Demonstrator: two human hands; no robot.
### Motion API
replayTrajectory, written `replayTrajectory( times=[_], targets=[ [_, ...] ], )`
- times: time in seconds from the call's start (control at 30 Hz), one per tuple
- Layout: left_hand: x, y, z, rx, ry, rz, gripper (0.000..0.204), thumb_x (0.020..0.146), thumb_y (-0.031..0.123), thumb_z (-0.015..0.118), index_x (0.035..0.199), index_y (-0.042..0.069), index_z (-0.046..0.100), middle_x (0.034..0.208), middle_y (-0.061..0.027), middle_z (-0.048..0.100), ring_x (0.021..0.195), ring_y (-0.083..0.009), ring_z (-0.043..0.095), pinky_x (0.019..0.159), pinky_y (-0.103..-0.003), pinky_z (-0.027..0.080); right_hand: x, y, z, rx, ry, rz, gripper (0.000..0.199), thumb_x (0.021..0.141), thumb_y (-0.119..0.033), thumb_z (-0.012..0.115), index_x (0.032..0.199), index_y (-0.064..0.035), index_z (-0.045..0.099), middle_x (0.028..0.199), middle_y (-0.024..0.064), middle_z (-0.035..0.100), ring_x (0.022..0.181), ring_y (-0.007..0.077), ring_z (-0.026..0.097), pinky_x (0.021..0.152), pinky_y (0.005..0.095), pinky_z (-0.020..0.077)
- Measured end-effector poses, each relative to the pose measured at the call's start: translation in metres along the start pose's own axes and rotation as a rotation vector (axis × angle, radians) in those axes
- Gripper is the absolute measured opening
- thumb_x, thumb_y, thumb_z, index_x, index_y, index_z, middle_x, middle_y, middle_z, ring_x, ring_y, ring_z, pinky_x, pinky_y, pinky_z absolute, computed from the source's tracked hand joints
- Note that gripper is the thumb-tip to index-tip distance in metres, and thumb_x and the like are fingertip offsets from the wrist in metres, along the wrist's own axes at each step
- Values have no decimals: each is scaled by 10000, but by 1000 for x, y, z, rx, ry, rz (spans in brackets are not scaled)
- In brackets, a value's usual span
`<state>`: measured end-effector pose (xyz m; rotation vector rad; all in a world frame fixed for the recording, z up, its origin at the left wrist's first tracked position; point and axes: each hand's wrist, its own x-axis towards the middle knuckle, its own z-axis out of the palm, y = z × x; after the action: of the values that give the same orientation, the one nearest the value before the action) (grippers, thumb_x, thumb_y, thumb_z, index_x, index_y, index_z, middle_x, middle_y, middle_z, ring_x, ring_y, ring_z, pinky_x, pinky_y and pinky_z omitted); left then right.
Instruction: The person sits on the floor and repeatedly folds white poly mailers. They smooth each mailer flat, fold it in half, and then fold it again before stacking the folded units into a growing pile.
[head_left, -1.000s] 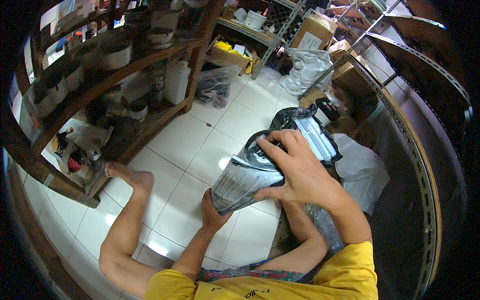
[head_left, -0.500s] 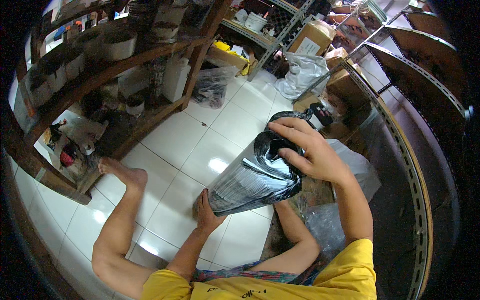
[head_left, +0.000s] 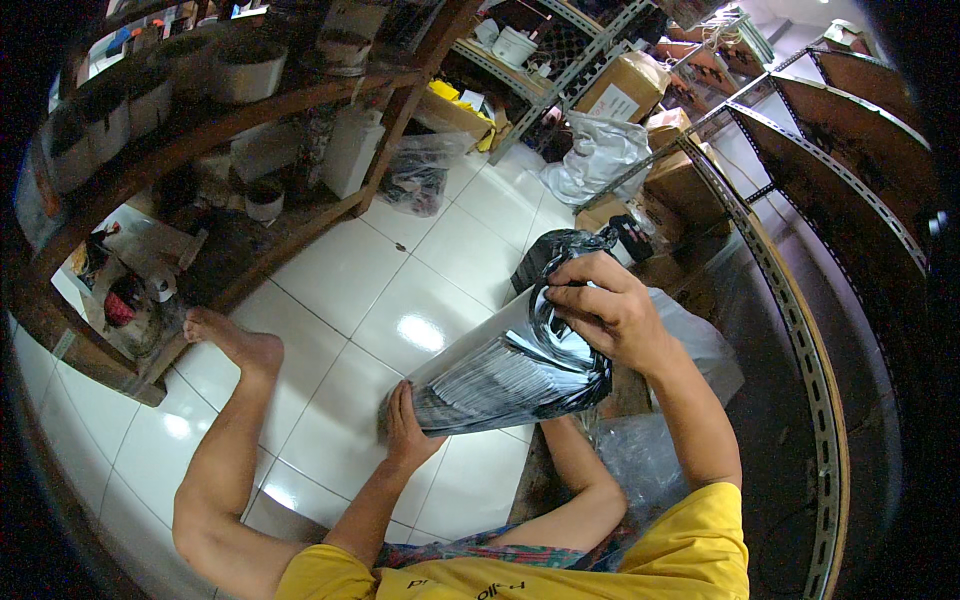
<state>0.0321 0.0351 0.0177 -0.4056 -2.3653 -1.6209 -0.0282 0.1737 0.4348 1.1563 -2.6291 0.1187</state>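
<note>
A thick, shiny bundle of black plastic bags (head_left: 500, 375) is held in front of me, tilted, its many thin layers fanned along one side. The end nearer my right hand curls over into a loop. My left hand (head_left: 408, 432) grips the lower left end, with its fingers partly hidden behind the plastic. At the upper right end, my right hand (head_left: 610, 308) pinches the curled edge between thumb and fingers. Just beyond the bundle is more crumpled black plastic (head_left: 560, 255); whether it is joined to the bundle I cannot tell.
A wooden shelf (head_left: 300, 240) with pots and tubs stands at the left. Metal-framed racks (head_left: 800, 330) run along the right. Cardboard boxes (head_left: 622, 88), a white sack (head_left: 597, 155) and a clear plastic bag (head_left: 415, 170) lie farther off on the tiled floor (head_left: 340, 300).
My right hand's fingers have gone from spread over the curled end to pinching its edge. The bundle has tilted slightly, and my left hand keeps its grip.
</note>
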Motion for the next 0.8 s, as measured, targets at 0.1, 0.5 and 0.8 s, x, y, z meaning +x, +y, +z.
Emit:
replayTrajectory(
  times=[0.1,0.5,0.8],
  targets=[
    [0,0,-1,7,8,17,1192,631,353,914,1500,-40,198,1483,-302,322,1368,-471,350,1143,-575,308,0,1,0,17,7,5,244,745,-25,794,969,-19,696,1053,121,661,985,302,647,820,391,536],
    [2,0,-2,24,63,94,1175,649,360,896,1501,-46,197,1474,-305,344,1349,-472,374,1139,-575,309,8,-4,-1,48,12,21,290,776,-66,784,1044,-22,684,1090,132,644,1006,314,631,859,410,515],
    [1,1,-2,8,30,47,1173,646,359,899,1498,-47,203,1461,-303,351,1350,-473,367,1143,-578,301,3,6,2,76,0,-22,246,767,-59,787,995,-28,700,1052,115,650,993,305,624,849,403,510]
  ],
)
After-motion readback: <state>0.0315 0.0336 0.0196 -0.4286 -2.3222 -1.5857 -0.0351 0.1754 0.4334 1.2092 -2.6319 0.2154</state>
